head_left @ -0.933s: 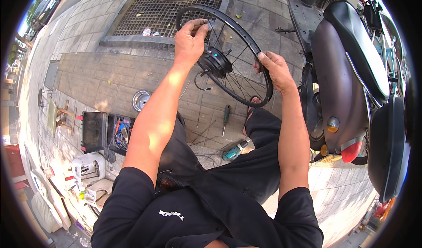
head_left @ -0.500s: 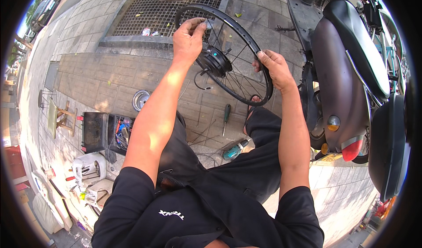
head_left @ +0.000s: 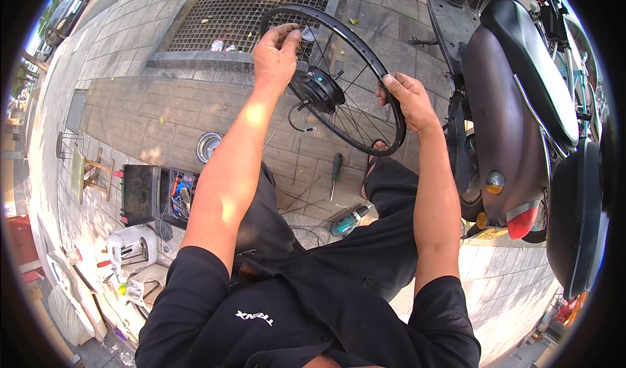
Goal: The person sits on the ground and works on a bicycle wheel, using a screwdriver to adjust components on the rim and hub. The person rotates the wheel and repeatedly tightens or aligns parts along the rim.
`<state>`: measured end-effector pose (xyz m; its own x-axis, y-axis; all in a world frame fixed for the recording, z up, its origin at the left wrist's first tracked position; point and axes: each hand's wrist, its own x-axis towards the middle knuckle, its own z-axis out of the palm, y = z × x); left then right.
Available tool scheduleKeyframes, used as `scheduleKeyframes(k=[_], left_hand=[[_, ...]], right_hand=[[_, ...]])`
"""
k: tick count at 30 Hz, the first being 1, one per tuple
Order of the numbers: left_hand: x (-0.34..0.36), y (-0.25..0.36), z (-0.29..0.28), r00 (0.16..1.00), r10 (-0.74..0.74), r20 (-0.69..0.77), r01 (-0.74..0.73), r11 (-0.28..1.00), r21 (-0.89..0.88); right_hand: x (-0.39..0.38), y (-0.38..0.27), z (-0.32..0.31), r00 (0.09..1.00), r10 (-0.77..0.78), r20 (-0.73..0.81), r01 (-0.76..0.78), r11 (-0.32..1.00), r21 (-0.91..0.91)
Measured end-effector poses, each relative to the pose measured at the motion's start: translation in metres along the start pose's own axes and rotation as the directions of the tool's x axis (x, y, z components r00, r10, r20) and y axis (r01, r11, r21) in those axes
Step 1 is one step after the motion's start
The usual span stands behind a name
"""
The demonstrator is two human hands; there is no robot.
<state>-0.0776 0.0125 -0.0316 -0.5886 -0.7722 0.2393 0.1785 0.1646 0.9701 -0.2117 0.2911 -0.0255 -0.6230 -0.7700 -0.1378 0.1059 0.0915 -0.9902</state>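
A black wheel rim (head_left: 357, 40) with thin dark spokes stands tilted in front of me. At its centre sits a black hub motor (head_left: 319, 90), from which a short black cable (head_left: 293, 121) hangs. My right hand (head_left: 411, 102) is closed around the rim's right side, thumb on the outer face. Near the rim's left side, my left hand (head_left: 275, 58) is raised with thumb and fingers pinched together. What lies in that pinch, if anything, is too small to make out.
On the paving lie a dark-handled screwdriver (head_left: 336, 172), a teal power drill (head_left: 349, 222) and several thin rods. A metal bowl (head_left: 208, 147) and an open black toolbox (head_left: 141, 195) are to the left, beyond them a wooden stool (head_left: 96, 177). A scooter (head_left: 502, 127) stands close on the right.
My left hand has shifted slightly left, still pinched. The wheel and its hanging cable have moved a little. My right hand keeps its grip on the rim.
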Motion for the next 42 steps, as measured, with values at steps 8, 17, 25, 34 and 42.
scheduleKeyframes(k=[8, 17, 25, 34, 42], left_hand=[[0.003, -0.005, -0.001, 0.998, -0.044, -0.035, 0.042, 0.999, -0.034], [0.007, -0.011, 0.002, 0.997, -0.067, -0.045, 0.066, 0.998, -0.025], [0.009, -0.014, 0.002, 0.99, -0.133, -0.046, 0.132, 0.991, -0.031], [0.01, -0.01, -0.005, 0.992, -0.125, -0.012, 0.126, 0.992, 0.008], [0.012, -0.008, -0.017, 0.989, -0.141, -0.055, 0.142, 0.99, 0.013]], right_hand=[[-0.001, -0.008, -0.006, 0.999, 0.039, -0.016, -0.039, 0.999, -0.009], [0.016, -0.015, -0.02, 0.991, 0.098, -0.091, -0.103, 0.993, -0.053], [0.025, -0.022, -0.017, 0.994, 0.072, -0.087, -0.081, 0.991, -0.104], [0.037, -0.024, -0.012, 0.998, -0.026, -0.053, 0.021, 0.996, -0.086], [0.047, -0.036, 0.002, 0.996, 0.008, -0.093, -0.025, 0.982, -0.19]])
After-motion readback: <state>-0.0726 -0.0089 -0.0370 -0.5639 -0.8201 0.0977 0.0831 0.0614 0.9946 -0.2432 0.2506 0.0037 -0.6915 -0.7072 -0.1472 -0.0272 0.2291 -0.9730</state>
